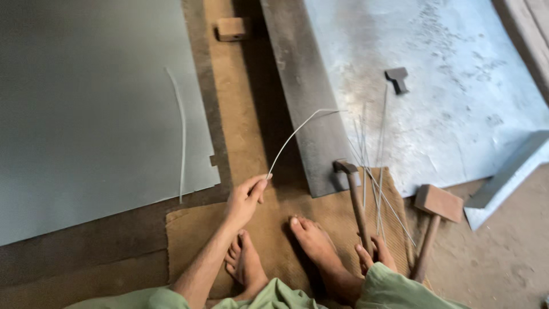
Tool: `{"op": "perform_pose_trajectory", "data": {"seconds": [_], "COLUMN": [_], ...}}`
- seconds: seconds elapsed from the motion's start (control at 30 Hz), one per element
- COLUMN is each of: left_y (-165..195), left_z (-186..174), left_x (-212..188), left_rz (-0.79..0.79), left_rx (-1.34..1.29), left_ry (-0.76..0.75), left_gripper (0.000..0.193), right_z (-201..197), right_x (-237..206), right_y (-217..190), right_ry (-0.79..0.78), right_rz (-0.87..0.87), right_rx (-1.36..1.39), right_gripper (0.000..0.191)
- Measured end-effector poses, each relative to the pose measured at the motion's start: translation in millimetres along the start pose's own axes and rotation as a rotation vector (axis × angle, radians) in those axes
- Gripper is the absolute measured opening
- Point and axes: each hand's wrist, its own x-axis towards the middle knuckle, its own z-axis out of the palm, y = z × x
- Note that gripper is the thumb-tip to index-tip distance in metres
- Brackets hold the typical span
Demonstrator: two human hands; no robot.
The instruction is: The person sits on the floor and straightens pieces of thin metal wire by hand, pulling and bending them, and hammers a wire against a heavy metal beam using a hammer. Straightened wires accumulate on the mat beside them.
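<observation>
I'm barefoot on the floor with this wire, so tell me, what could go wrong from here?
1. The long wire pinched in your left hand arcs up freely; its springy tip could whip toward you.
2. Your bare feet sit right beside the loose thin rods and the hammer your right hand is on; a slip might jab or strike toes.
3. The sheet metal edge nearby could cut.

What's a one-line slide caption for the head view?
Left hand pinches a thin metal strip; right hand rests at a hammer handle beside thin rods on a burlap mat.
</observation>
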Motion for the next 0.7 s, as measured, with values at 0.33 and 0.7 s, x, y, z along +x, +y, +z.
{"op": "perform_pose_trajectory", "data": {"seconds": [0.33, 0.7], "left_y": [-33.7, -24.9], "left_z": [7.9, 3.7], "left_x": [-18.5, -12.0], "left_rz": [0.437, 0.502], "left_rx": [0.288, 0.503], "left_ry": [0.101, 0.164], "left_gripper": [0.021, 0.027], "right_z": [-46.1, -55.4], "right_x": [-18.7, -1.5], "right_y": [-28.2, -28.1], "right_ry": [0.117, 0.121], "right_rz": [-0.424, -0.606], "right_rx": [-0.026, -0.230], "right_gripper": [0.052, 0.049]}}
